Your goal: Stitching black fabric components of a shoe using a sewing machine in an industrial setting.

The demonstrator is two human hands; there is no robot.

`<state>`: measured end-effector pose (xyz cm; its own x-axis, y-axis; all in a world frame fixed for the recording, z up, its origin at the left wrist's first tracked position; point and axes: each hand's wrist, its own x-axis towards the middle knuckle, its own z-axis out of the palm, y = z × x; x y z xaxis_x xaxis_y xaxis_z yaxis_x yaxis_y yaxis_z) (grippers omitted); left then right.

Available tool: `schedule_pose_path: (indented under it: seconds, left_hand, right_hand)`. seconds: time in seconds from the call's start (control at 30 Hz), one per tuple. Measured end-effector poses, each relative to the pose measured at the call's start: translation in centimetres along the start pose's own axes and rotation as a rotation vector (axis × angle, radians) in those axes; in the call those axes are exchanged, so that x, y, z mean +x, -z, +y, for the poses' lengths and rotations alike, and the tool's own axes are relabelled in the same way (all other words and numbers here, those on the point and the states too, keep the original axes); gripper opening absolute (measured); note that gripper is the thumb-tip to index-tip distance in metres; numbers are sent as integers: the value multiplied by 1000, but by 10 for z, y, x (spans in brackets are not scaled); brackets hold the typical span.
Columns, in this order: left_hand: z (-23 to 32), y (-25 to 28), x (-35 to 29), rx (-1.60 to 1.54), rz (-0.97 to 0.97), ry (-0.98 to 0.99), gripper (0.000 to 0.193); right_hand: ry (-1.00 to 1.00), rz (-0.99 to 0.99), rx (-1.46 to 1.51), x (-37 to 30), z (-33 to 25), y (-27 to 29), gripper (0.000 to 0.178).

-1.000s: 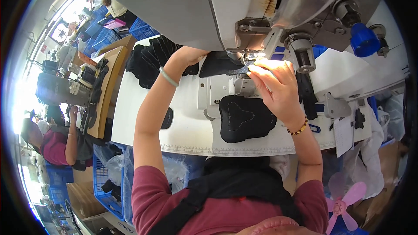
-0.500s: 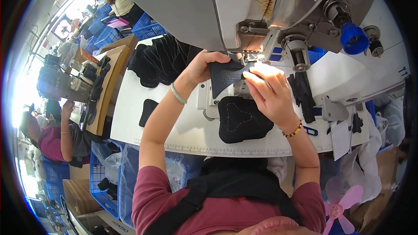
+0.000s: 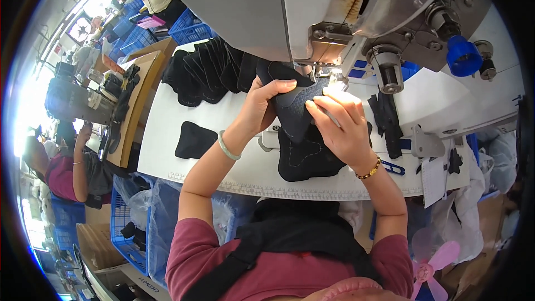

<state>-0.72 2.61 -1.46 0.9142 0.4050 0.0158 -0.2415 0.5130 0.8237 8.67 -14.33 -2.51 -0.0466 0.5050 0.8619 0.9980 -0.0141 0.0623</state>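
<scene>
A black fabric piece with a greyish textured face lies at the lit presser foot of a sewing machine. My left hand pinches its left side, thumb on top and fingers beneath. On its right side, close to the foot, my right hand is closed with the fingertips pressed on the cloth. Below the held piece sits a pile of black pieces with a pale stitched outline, partly covered by my right hand. The needle tip is too small to make out.
Fanned black pieces lie at the table's far left, and a single black piece is left of my forearm. Black strips and blue thread snips lie to the right. A pink fan stands at lower right. Another person works at left.
The held fabric has turned and come slightly nearer, showing more of its face. My left hand has moved down and shifted its grip. The lone piece at left is less covered by my arm.
</scene>
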Motion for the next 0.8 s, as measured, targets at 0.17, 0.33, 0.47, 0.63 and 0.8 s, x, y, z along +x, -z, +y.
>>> schedule_pose_path:
  seconds: [0.17, 0.33, 0.47, 0.63, 0.8]
  left_hand:
    - [-7, -13, -12, -10, 74, 7, 23]
    - [-18, -24, -15, -33, 137, -90, 26]
    - [-5, -27, -19, -96, 105, -22, 25]
    - [-7, -19, -24, 10, 118, -34, 29]
    - [-20, -24, -28, 32, 71, -116, 27]
  right_hand:
    - [40, -5, 54, -1, 10, 5, 31]
    - [29, -29, 64, -2, 10, 5, 30]
    - [81, 8, 72, 0, 18, 6, 31]
    - [87, -44, 107, -1, 22, 13, 34]
    - [84, -70, 188, -6, 25, 16, 36]
